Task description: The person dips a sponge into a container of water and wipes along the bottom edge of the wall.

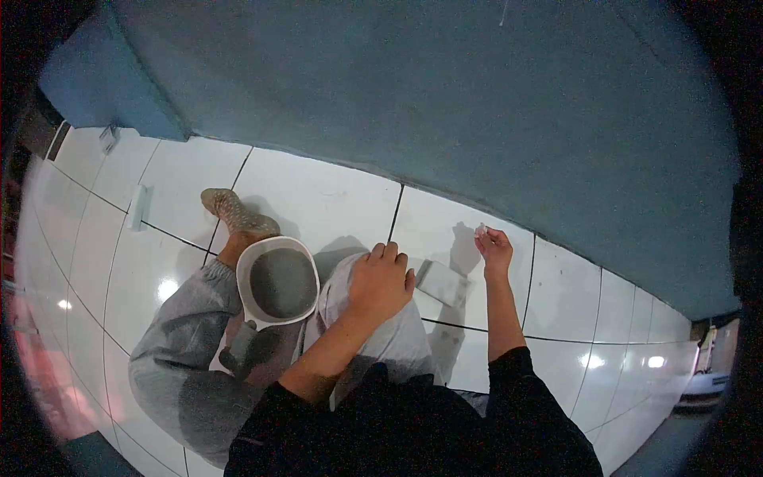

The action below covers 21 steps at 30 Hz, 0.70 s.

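My left hand (381, 278) rests on my raised knee, fingers loosely spread over the light grey trouser fabric, holding nothing. Over the tiles near the wall, my right hand (496, 253) pinches a small whitish piece (480, 230) between thumb and fingertips; its kind is too small to make out. A flat white square object (442, 284) lies on the floor between my two hands. Between my legs sits a saucepan (284, 282) with a white rim and a grey inside, its dark handle (240, 347) pointing back toward me.
A blue-grey wall (429, 103) rises along the far side of the white tiled floor (318, 179). My socked foot (237, 213) is just beyond the saucepan. Farther left lie a narrow white block (137, 208) and a small pale item (109, 139).
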Each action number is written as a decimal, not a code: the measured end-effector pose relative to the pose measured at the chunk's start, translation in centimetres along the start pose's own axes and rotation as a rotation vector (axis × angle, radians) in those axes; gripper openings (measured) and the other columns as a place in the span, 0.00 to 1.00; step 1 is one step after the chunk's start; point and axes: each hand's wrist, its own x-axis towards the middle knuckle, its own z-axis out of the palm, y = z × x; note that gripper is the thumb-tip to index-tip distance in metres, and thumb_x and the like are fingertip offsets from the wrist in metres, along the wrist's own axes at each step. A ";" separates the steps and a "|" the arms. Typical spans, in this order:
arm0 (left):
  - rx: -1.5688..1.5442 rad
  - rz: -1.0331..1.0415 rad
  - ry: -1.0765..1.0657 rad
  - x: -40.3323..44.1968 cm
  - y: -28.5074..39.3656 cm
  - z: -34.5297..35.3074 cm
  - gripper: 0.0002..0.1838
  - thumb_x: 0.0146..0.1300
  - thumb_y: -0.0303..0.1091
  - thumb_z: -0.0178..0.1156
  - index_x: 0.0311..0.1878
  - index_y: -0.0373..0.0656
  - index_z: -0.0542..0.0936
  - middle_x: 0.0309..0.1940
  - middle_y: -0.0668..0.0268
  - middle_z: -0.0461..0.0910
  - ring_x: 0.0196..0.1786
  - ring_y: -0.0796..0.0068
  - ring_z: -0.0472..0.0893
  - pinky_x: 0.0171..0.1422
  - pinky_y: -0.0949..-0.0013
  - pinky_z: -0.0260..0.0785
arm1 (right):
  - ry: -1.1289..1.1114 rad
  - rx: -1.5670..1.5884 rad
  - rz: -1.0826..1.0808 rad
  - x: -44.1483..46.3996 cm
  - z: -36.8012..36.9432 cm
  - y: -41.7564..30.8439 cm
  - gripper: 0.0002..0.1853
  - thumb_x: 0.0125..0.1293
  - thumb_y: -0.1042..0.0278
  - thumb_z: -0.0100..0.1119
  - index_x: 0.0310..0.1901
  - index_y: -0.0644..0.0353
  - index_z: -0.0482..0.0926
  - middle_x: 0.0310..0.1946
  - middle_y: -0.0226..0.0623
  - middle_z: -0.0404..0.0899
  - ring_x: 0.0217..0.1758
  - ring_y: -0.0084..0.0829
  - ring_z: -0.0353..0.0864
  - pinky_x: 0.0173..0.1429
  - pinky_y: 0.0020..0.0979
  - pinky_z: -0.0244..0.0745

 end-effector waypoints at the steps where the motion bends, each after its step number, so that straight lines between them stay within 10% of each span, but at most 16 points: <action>1: 0.059 -0.013 -0.036 0.3 0.1 0.3 0.13 0.52 0.40 0.56 0.31 0.38 0.77 0.34 0.60 0.73 0.40 0.63 0.74 0.42 0.59 0.70 | 0.008 0.002 0.005 0.1 0.0 0.5 0.08 0.54 0.75 0.63 0.36 0.61 0.76 0.30 0.33 0.78 0.32 0.24 0.79 0.37 0.25 0.78; 13: 0.070 -0.072 -0.033 1.3 -0.3 0.9 0.13 0.53 0.40 0.54 0.29 0.39 0.78 0.30 0.61 0.73 0.38 0.63 0.75 0.39 0.59 0.70 | 0.137 0.329 0.202 4.0 10.2 3.4 0.08 0.54 0.80 0.60 0.31 0.62 0.70 0.30 0.40 0.77 0.31 0.30 0.79 0.34 0.28 0.79; 16: 0.072 -0.089 -0.024 1.3 -0.5 0.9 0.12 0.53 0.40 0.54 0.28 0.40 0.78 0.30 0.62 0.74 0.38 0.63 0.75 0.39 0.59 0.70 | 0.046 0.178 0.110 3.3 11.7 2.5 0.07 0.55 0.79 0.60 0.32 0.62 0.71 0.29 0.39 0.76 0.31 0.29 0.79 0.34 0.26 0.79; 18: 0.072 -0.105 -0.027 1.3 -0.8 1.0 0.12 0.53 0.40 0.54 0.28 0.40 0.78 0.30 0.62 0.74 0.38 0.63 0.75 0.39 0.60 0.70 | -0.077 -0.536 -0.285 1.0 11.3 0.1 0.07 0.55 0.76 0.61 0.30 0.65 0.72 0.27 0.35 0.77 0.25 0.25 0.77 0.30 0.23 0.76; 21: 0.024 -0.096 -0.004 1.3 -0.8 1.1 0.12 0.53 0.40 0.54 0.28 0.40 0.78 0.30 0.62 0.74 0.37 0.63 0.76 0.39 0.59 0.70 | -0.138 -0.270 -0.094 -0.8 8.6 0.2 0.06 0.56 0.75 0.60 0.32 0.66 0.74 0.28 0.34 0.77 0.25 0.23 0.77 0.31 0.23 0.76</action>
